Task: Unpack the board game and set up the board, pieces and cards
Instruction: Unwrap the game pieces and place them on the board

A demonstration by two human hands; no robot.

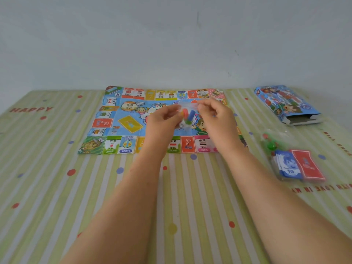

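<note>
Head view, two hands, left hand (163, 119) and right hand (215, 115), fingers pinched shut on one small clear bag of pieces (187, 116), above one open board (122, 122), two card stacks (299, 165), one box (285, 103) on the table (57, 178)

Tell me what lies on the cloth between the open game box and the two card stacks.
In the head view, a clear bag of green pieces lies between the game box and the card stacks.

At the left of the frame you can read "HAPPY" in red on the striped tablecloth (57, 187). On the game board (106, 119), squares read "法国", "日本", "机会", "2000元" and "1000元". At the right, the blue card stack (288, 166) shows "10".
</note>
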